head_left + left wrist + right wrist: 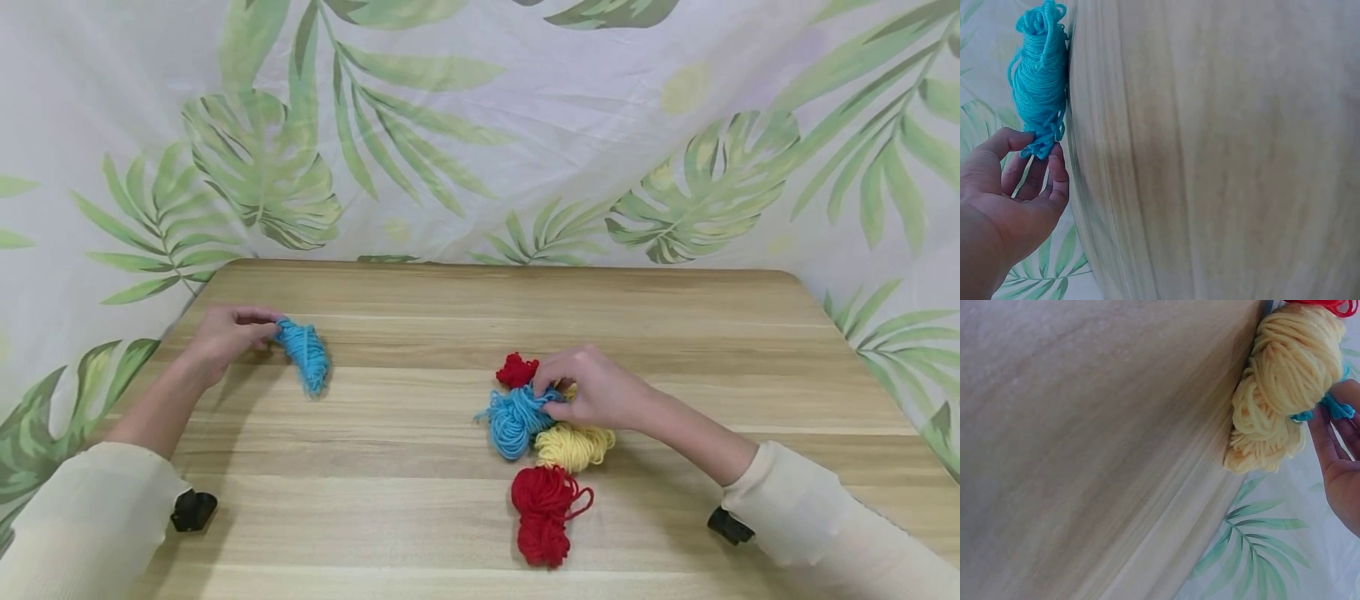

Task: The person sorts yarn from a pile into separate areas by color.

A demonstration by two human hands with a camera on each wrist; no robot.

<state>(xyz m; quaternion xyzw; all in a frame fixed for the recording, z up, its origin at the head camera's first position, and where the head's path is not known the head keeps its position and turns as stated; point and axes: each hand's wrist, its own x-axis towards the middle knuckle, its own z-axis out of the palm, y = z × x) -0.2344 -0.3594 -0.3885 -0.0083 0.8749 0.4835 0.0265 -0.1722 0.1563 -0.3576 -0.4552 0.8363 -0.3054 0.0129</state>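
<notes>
At the table's left side my left hand (228, 337) pinches one end of a blue yarn skein (303, 354); its wound body stretches away from the fingertips in the left wrist view. My right hand (596, 387) grips the right end of a second blue yarn skein (512, 423), which is partly covered by the fingers. Just in front of that hand lies a yellow yarn skein (573, 447), large in the right wrist view. A red yarn skein (543, 517) lies nearer the front, with a loop sticking out. Behind the second blue skein shows a smaller part of red yarn (516, 370).
A bit more yellow yarn (570, 390) peeks out behind the right hand. The wooden table (360, 508) ends at the back against a hanging leaf-print cloth (555, 125). Small black devices (193, 510) sit at both sleeve cuffs.
</notes>
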